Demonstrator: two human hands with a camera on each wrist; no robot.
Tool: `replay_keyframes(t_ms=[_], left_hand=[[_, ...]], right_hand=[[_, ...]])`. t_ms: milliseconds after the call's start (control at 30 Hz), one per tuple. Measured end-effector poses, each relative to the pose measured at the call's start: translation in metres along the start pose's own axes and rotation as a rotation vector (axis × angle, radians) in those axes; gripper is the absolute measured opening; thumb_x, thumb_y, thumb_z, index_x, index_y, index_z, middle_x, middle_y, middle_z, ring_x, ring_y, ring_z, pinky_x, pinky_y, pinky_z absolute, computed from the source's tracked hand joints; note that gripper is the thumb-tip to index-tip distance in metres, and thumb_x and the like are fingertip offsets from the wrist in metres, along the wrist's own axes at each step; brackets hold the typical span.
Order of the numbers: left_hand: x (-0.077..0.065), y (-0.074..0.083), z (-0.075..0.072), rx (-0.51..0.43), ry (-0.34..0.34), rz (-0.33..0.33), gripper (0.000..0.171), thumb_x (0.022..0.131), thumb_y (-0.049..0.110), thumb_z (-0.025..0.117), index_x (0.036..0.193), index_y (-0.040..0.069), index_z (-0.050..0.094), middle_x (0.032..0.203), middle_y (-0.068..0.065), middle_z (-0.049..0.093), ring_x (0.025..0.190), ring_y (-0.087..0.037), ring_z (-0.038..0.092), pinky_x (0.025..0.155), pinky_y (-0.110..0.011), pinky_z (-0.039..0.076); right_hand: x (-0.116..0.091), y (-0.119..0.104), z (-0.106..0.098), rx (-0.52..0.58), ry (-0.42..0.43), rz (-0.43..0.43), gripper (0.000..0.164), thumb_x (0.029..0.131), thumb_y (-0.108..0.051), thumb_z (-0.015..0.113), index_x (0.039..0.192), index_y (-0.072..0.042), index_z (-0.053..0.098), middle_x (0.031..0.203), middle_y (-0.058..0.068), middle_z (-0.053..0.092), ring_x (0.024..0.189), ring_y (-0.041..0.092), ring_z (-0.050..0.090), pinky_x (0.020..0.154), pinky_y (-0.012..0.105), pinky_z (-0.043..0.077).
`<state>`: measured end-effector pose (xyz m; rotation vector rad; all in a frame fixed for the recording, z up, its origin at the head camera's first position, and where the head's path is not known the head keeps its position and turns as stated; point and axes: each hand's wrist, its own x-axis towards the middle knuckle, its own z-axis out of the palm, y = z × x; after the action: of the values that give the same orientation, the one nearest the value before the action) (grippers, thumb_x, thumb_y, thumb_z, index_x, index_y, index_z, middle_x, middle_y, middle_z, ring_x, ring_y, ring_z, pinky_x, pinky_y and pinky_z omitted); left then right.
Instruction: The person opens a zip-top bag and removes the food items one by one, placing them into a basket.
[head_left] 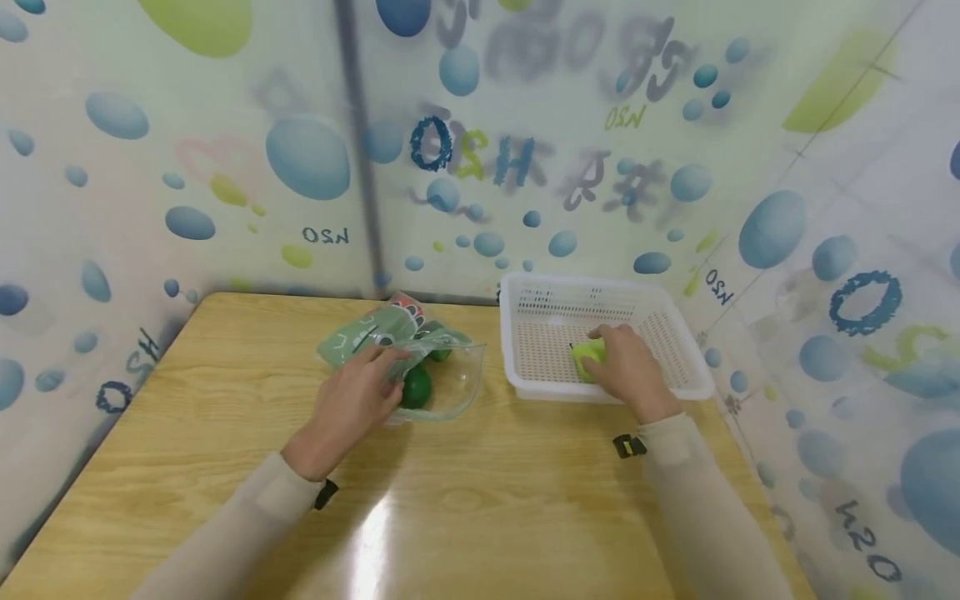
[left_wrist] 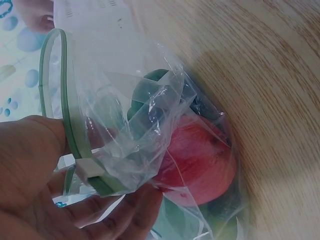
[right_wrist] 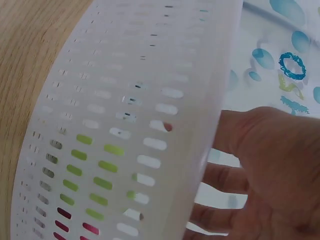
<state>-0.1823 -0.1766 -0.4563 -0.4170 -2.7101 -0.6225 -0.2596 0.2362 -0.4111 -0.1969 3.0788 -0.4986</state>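
Observation:
My left hand (head_left: 352, 408) grips the open mouth of a clear zip bag (head_left: 461, 379) with a green printed side. In the left wrist view its thumb is at the bag's green zip edge (left_wrist: 67, 100), and the fingers lie under the bag. Inside the bag are a red round fruit (left_wrist: 200, 162) and a dark green round fruit (head_left: 417, 387). My right hand (head_left: 628, 367) reaches into a white plastic basket (head_left: 536, 388), its fingers and thumb around a yellow-green fruit (head_left: 584, 358) with a dark stem. Through the basket's slots, yellow-green and some pinkish red show; the right fingertips are hidden by the basket wall.
The wooden table (head_left: 480, 500) carries the bag left of the basket. The basket stands at the back right, near the patterned wall (head_left: 525, 233) behind and the side wall (head_left: 847, 433) on the right.

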Motion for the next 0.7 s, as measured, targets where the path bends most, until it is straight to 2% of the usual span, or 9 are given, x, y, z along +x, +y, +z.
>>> replay_keyframes(t_ms=[200, 367, 700], left_hand=[[0.000, -0.001, 0.000, -0.001, -0.011, -0.006, 0.046, 0.097, 0.005, 0.087, 0.142, 0.009, 0.079, 0.115, -0.014, 0.075, 0.073, -0.013, 0.059, 0.056, -0.027, 0.047], [0.001, -0.002, 0.000, -0.016, -0.019, -0.003, 0.047, 0.097, 0.003, 0.087, 0.143, 0.006, 0.078, 0.114, -0.015, 0.074, 0.074, -0.013, 0.059, 0.058, -0.027, 0.048], [0.002, -0.001, -0.003, -0.040, -0.056, -0.016, 0.047, 0.099, 0.001, 0.084, 0.145, 0.004, 0.076, 0.109, -0.015, 0.072, 0.072, -0.014, 0.057, 0.059, -0.029, 0.046]], right_hand=[[-0.010, -0.013, 0.002, 0.050, 0.123, -0.063, 0.046, 0.109, -0.021, 0.081, 0.150, -0.002, 0.073, 0.152, 0.032, 0.067, 0.135, 0.049, 0.069, 0.109, 0.066, 0.062], [-0.019, -0.025, 0.006, 0.073, 0.209, -0.130, 0.039, 0.108, -0.018, 0.080, 0.144, -0.003, 0.076, 0.148, 0.030, 0.071, 0.135, 0.050, 0.071, 0.106, 0.067, 0.064], [-0.033, -0.048, 0.014, 0.083, 0.223, -0.181, 0.035, 0.107, -0.019, 0.084, 0.139, -0.008, 0.080, 0.144, 0.024, 0.074, 0.123, 0.043, 0.076, 0.087, 0.058, 0.071]])
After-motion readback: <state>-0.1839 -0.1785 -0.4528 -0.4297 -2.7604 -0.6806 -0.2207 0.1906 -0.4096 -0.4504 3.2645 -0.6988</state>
